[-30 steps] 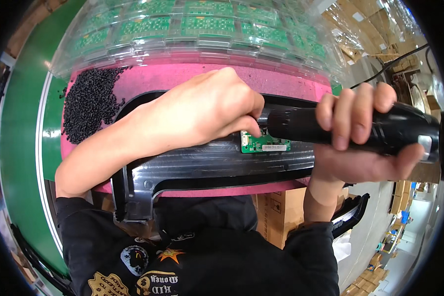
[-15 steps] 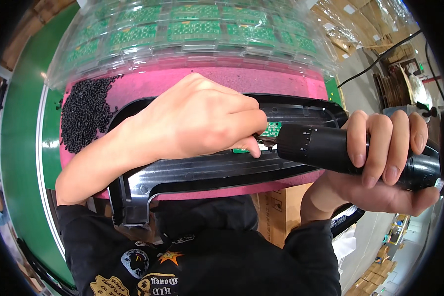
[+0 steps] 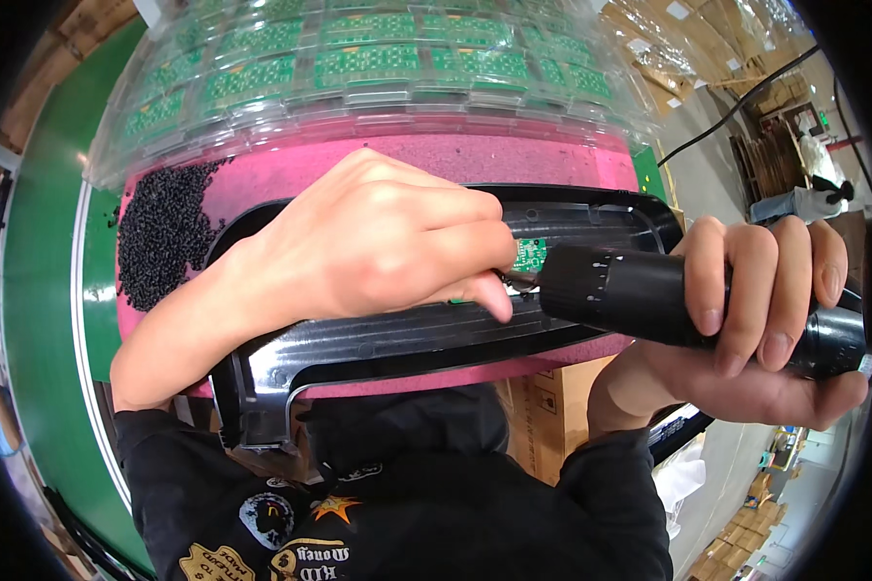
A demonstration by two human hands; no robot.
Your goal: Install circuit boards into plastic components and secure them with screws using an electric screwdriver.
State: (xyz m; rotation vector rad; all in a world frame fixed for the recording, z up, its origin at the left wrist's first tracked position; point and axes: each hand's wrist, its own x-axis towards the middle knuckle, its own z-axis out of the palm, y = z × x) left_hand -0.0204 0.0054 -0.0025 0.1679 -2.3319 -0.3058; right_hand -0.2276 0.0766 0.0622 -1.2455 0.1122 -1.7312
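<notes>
My right hand (image 3: 761,300) is wrapped round a black electric screwdriver (image 3: 625,290), held nearly level with its bit pointing left. At the bit's tip, my left hand (image 3: 388,242) is closed in a pinch; what lies between thumb and fingers is hidden. Beneath both hands is a long, shallow black plastic housing (image 3: 407,351) with raised edges. A small green circuit board (image 3: 531,254) shows inside it, partly covered by my left fingers and the screwdriver's front end.
The housing rests on a pink mat (image 3: 562,167). A heap of small black screws (image 3: 165,228) lies on its left side. Along the far edge, stacked clear plastic trays (image 3: 378,97) hold several green boards. Below the mat stands a cardboard box (image 3: 552,416).
My left hand has shifted very slightly left, and the screwdriver's front end has followed a little to the left. Both grips look the same.
</notes>
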